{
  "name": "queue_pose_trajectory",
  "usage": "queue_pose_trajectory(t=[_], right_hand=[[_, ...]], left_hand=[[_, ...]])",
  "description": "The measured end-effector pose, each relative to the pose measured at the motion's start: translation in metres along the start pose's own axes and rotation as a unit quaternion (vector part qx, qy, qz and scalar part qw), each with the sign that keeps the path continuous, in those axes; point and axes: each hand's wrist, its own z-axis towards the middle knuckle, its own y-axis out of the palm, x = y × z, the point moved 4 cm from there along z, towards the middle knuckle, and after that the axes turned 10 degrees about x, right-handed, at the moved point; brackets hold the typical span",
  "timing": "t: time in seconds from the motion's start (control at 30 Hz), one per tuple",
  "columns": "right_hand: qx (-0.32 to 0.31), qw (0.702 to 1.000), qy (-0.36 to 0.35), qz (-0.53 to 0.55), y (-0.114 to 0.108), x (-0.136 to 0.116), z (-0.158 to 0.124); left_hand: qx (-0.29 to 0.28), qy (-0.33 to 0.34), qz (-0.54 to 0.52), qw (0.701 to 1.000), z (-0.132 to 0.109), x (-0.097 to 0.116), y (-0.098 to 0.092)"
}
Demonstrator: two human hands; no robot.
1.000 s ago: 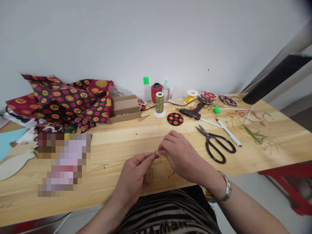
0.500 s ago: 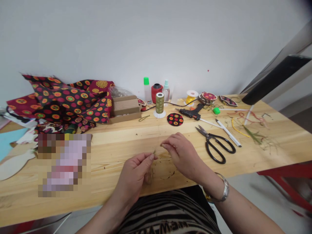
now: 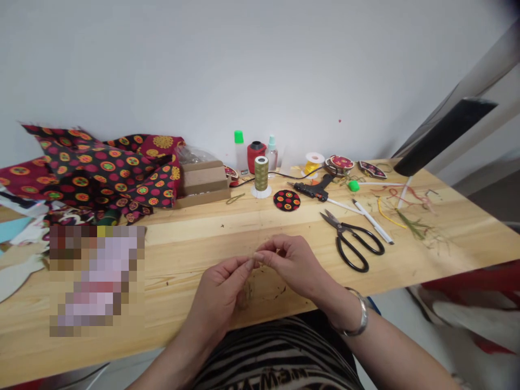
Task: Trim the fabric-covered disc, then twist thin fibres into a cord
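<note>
My left hand (image 3: 219, 290) is closed in a pinch over the near part of the table, holding olive-green thread (image 3: 246, 295) that dangles below its fingers. Thumb and fingertips of my right hand (image 3: 290, 265) are pinched on the thread too, touching the left fingertips. A faint strand seems to run from the olive thread spool (image 3: 261, 176) towards both hands. Exactly how the thread lies between the fingers is hidden. Black-handled scissors (image 3: 352, 241) lie slightly open to the right of my right hand. Beyond the hands is a round patterned fabric disc (image 3: 286, 200).
A black glue gun (image 3: 314, 188), white stick (image 3: 372, 222) and yellow thread spool (image 3: 313, 164) are at the back right. Patterned cloth (image 3: 109, 173) and a cardboard box (image 3: 203, 184) occupy the back left. Bottles stand by the wall. A dark tube (image 3: 444, 135) slants at the far right.
My right hand has come down and left, so its fingertips now meet those of my left hand. The view has shifted slightly right. A leg has come into view at lower right.
</note>
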Motion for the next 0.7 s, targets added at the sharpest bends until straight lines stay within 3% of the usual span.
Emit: queue_pose_trajectory(t=[0.5,0.7], right_hand=[[0.037,0.999,-0.016,0.022,-0.0011,0.0058,0.0026],[0.063,0.998,-0.006,0.029,-0.0060,0.0070,0.0037]], left_hand=[[-0.014,-0.012,-0.027,0.999,0.0016,-0.0052,-0.0010],[0.011,-0.014,-0.040,0.999,0.0048,-0.0088,-0.0041]])
